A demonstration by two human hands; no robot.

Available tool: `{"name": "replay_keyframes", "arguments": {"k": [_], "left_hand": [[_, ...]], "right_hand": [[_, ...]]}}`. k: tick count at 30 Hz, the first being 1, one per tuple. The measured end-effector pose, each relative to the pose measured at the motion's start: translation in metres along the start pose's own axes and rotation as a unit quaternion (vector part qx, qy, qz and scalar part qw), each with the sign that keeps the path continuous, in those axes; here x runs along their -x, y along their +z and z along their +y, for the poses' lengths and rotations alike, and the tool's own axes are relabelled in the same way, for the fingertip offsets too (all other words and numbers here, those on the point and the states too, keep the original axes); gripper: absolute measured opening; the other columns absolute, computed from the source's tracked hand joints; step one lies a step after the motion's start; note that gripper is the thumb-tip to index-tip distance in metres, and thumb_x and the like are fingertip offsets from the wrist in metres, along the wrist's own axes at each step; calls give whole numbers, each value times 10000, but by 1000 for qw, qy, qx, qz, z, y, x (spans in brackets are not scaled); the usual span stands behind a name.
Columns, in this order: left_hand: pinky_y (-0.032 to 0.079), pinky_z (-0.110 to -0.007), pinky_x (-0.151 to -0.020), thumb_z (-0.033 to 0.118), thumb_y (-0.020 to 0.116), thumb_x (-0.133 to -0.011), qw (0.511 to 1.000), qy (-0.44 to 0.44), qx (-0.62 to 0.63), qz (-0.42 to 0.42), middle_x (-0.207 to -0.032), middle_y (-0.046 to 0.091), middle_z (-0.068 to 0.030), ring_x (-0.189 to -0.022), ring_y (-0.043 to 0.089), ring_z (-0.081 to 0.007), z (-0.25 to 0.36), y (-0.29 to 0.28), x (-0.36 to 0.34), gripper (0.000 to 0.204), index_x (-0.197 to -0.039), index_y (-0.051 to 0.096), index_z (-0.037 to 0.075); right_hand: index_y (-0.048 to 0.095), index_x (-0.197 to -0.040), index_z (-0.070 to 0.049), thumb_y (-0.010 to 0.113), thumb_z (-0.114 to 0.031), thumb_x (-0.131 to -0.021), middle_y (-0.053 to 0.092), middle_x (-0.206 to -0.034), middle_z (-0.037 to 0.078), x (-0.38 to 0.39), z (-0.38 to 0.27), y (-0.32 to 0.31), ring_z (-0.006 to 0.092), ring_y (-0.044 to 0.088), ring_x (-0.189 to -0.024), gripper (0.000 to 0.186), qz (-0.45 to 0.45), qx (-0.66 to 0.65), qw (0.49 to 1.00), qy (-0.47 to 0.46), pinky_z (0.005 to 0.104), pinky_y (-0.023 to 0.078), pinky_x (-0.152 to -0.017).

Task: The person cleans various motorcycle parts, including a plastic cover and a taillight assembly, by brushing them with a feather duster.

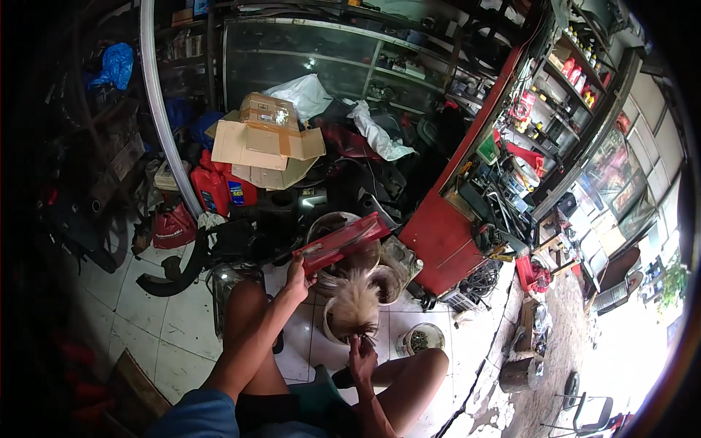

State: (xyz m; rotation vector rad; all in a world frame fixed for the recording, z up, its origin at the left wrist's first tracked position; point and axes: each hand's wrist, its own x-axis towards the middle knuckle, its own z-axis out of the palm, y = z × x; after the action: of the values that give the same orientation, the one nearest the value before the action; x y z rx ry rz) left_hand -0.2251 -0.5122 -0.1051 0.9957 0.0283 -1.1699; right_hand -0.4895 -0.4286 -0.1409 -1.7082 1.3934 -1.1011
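Observation:
My left hand (299,281) is closed on the end of a long flat red plastic part (339,241), held up over several containers. Below it, my right hand (363,359) grips the handle of a pale, fluffy duster (354,299), whose bristles hang over a white bucket (328,328) between my knees. Behind that bucket a larger round tub (318,225) is partly hidden by the red part and the duster. A small bucket with small metal bits (420,338) stands by my right knee.
An open cardboard box (266,142), red jugs (212,190) and black parts (171,281) crowd the back and left. A red cabinet (438,248) stands right of the containers, with coiled cables (482,281) and loaded shelves (569,73). Wooden blocks (522,372) lie on the ground at far right.

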Motion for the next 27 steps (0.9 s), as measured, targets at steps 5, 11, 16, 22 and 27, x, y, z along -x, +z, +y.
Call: {"name": "replay_keyframes", "arguments": {"k": [5, 11, 16, 22, 27], "left_hand": [[411, -302, -514, 520, 470, -983, 1000, 17, 13, 21, -782, 616, 12, -560, 521, -143, -3, -5, -9, 346, -1049, 561, 192], [410, -306, -526, 510, 483, -981, 1000, 8, 19, 11, -784, 614, 12, -589, 528, -137, -2, 2, -5, 328, -1036, 559, 196], [420, -276, -522, 526, 393, -1009, 1000, -3, -7, 9, -808, 604, 12, -578, 521, -118, -3, -5, -10, 373, -1092, 531, 190], [407, -300, -527, 540, 429, -991, 1000, 11, 10, -4, -813, 621, 25, -588, 525, -134, -5, 1, -11, 364, -1032, 558, 202], [414, -299, -527, 553, 440, -982, 1000, 3, 4, 12, -819, 625, 26, -583, 523, -128, -5, 0, -12, 379, -1038, 564, 199]], "right_hand": [[557, -823, 49, 503, -422, -978, 575, -678, 162, -3, -11, -14, 248, 530, -631, 499, -31, -60, 970, 234, 399, 438, -634], [547, -792, 32, 515, -417, -976, 550, -646, 159, -1, -4, -9, 237, 499, -581, 487, -11, -11, 996, 90, 387, 402, -572], [622, -951, 86, 531, -316, -972, 679, -820, 221, -1, -18, -11, 250, 655, -775, 412, -55, 57, 996, 47, 391, 476, -698], [539, -822, 56, 548, -333, -980, 510, -653, 94, 0, 11, -7, 138, 415, -627, 420, -13, -36, 988, 152, 352, 349, -561], [597, -853, 70, 553, -312, -970, 561, -682, 142, 1, 6, -7, 174, 474, -630, 402, -35, -7, 997, 71, 352, 395, -602]]}}
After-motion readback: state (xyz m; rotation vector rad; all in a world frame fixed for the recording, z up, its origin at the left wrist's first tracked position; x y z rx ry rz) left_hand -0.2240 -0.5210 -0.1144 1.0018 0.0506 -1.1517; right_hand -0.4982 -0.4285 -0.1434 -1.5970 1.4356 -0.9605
